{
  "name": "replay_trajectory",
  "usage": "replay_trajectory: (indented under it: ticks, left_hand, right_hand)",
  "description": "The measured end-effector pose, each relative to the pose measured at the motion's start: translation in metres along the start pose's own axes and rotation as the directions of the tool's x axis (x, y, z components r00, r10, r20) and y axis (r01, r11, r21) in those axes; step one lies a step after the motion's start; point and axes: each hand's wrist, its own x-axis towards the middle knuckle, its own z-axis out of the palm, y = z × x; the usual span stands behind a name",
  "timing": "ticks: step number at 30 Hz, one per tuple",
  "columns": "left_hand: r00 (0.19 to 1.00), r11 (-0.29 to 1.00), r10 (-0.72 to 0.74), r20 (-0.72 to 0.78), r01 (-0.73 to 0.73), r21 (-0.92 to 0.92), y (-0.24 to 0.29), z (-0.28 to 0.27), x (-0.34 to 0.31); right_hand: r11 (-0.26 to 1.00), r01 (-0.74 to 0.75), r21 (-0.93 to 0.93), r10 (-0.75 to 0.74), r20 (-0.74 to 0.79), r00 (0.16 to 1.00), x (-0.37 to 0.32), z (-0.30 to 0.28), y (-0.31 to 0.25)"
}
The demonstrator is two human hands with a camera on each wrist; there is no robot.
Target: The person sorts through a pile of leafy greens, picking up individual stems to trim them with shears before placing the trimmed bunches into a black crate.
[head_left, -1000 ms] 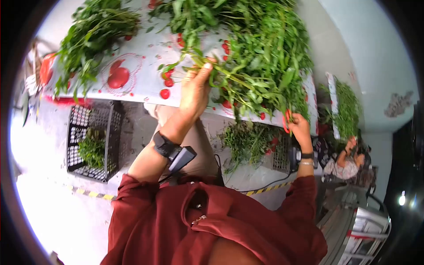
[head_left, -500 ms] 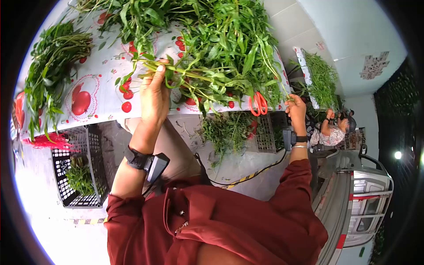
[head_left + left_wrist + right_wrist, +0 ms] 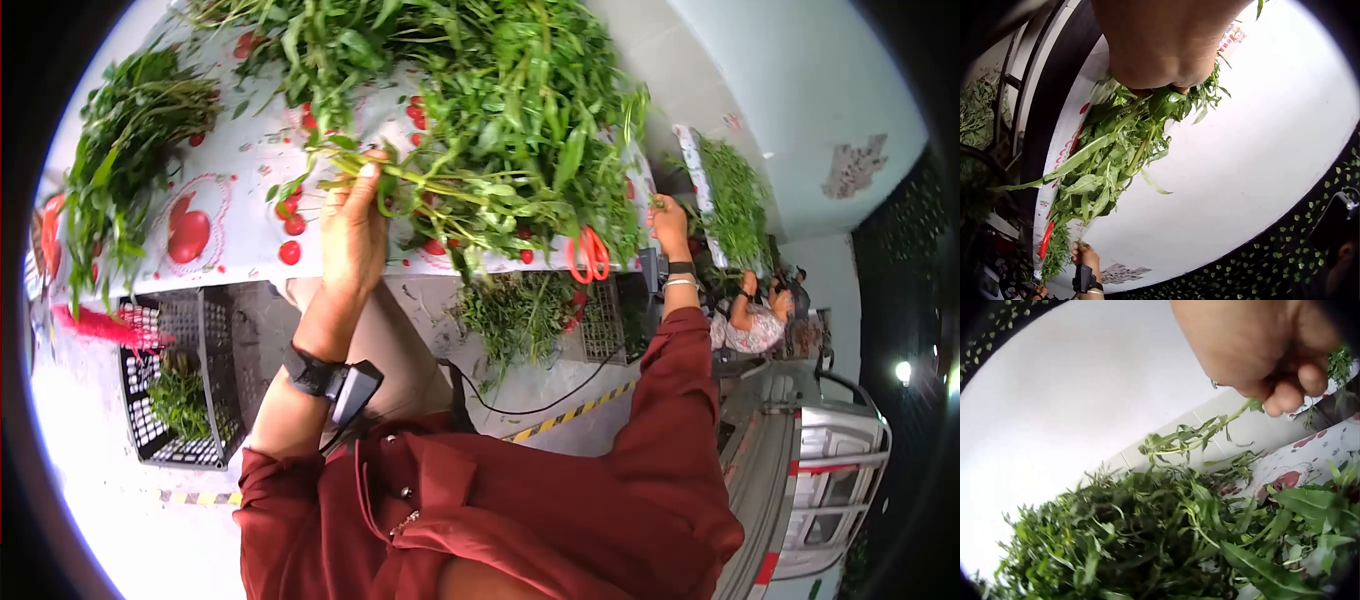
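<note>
My left hand [image 3: 352, 225] grips a bunch of leafy green stems [image 3: 450, 185] near their cut ends, above the front of the table. In the left wrist view, leaves hang below that hand and its fingertips are hidden. Out to the right, my right hand [image 3: 670, 228] pinches the end of one leafy sprig [image 3: 1191, 440], which stretches over the heap of greens [image 3: 1116, 537] in the right wrist view. Red loop handles, like those of scissors [image 3: 588, 255], show at the table's front edge between the two hands.
The table wears a white cloth with red fruit prints [image 3: 240, 200]. A separate pile of greens [image 3: 130, 160] lies at the left. Below stand a black crate [image 3: 207, 375] and a second crate [image 3: 603, 318] beside loose greens. Another person [image 3: 755, 325] works farther right.
My right hand has moved away from beside the red handles, drawing a sprig out to the right. My left hand keeps its hold on the bunch. The head view has shifted.
</note>
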Motion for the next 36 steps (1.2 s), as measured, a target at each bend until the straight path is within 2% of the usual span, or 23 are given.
replay_trajectory:
  ticks: [1,2,4,5,6,8,9,10,12,14,17,20,22,24,26,28,30,32,36]
  left_hand:
    - [1.0,1.0,0.019,-0.014,-0.019,0.008,-0.002,-0.001,0.0]
    - [1.0,1.0,0.006,-0.009,-0.006,0.002,0.003,0.004,-0.003]
    - [1.0,1.0,0.015,0.022,-0.015,0.001,0.001,0.002,-0.001]
    - [1.0,1.0,0.01,0.011,-0.01,0.008,0.003,0.002,-0.001]
    - [1.0,1.0,0.007,0.022,-0.007,0.001,0.005,0.004,-0.002]
    - [0.999,1.0,-0.013,0.038,0.014,-0.007,0.003,0.006,-0.002]
    - [0.999,1.0,-0.01,0.039,0.01,-0.014,0.002,0.006,-0.001]
    - [0.999,1.0,0.004,0.037,-0.003,-0.021,0.003,0.006,-0.001]
    - [1.0,0.999,0.01,0.013,-0.01,-0.038,0.001,0.007,-0.001]
    - [0.999,0.999,0.02,0.045,-0.018,-0.035,-0.002,0.003,0.001]
    - [0.997,0.998,0.065,0.041,-0.064,-0.017,-0.002,0.006,-0.002]
    - [0.997,0.998,0.061,0.041,-0.062,0.013,0.0,0.006,-0.001]
    - [0.996,0.996,0.077,0.04,-0.079,0.034,0.0,0.008,-0.001]
    - [0.994,0.995,0.093,0.061,-0.095,0.041,0.0,0.006,-0.001]
    - [0.992,1.0,0.025,0.12,-0.023,-0.018,0.001,0.003,-0.001]
    - [0.994,1.0,0.025,0.102,-0.025,-0.005,0.0,0.002,-0.001]
    - [0.996,1.0,0.025,0.084,-0.025,0.004,-0.001,0.003,0.0]
    - [0.997,0.998,0.057,0.054,-0.058,0.014,-0.002,0.006,-0.001]
    - [0.996,0.995,0.076,0.046,-0.079,0.056,-0.002,0.007,0.0]
  right_hand:
    - [0.877,0.284,-0.387,-0.306,0.004,0.952,0.024,0.009,0.034]
    - [0.813,0.282,-0.509,-0.366,-0.07,0.928,0.021,0.02,0.033]
    - [0.729,0.384,-0.566,-0.502,-0.061,0.863,-0.012,0.022,-0.006]
    - [0.827,0.456,-0.329,-0.508,-0.089,0.856,-0.021,0.029,-0.011]
    - [0.832,0.446,-0.33,-0.496,-0.083,0.864,-0.035,0.034,-0.015]
    - [0.927,0.35,-0.137,-0.327,0.165,0.931,-0.068,0.04,-0.032]
    - [0.885,0.418,-0.207,-0.389,0.165,0.906,-0.087,0.041,-0.042]
    - [0.872,0.406,-0.272,-0.351,0.229,0.908,-0.097,0.04,-0.046]
    - [0.876,0.396,-0.275,-0.322,0.28,0.905,-0.112,0.043,-0.044]
    - [0.84,0.445,-0.311,-0.369,0.274,0.888,-0.112,0.045,-0.037]
    - [0.92,0.334,-0.206,-0.256,0.328,0.909,-0.11,0.044,-0.037]
    - [0.936,0.326,-0.131,-0.269,0.328,0.906,-0.105,0.048,-0.024]
    - [0.938,0.31,-0.153,-0.249,0.325,0.912,-0.108,0.05,-0.034]
    - [0.917,0.286,-0.277,-0.195,0.313,0.929,-0.111,0.049,-0.044]
    - [0.897,0.328,-0.295,-0.236,0.307,0.922,-0.11,0.044,-0.045]
    - [0.996,0.063,-0.06,-0.036,0.374,0.927,-0.113,0.033,-0.056]
    - [0.997,0.074,0.022,-0.077,0.368,0.927,-0.114,0.013,-0.061]
    - [0.989,0.115,-0.093,-0.065,0.426,0.902,-0.114,-0.012,-0.069]
    - [0.977,0.173,-0.122,-0.1,0.454,0.886,-0.113,-0.049,-0.073]
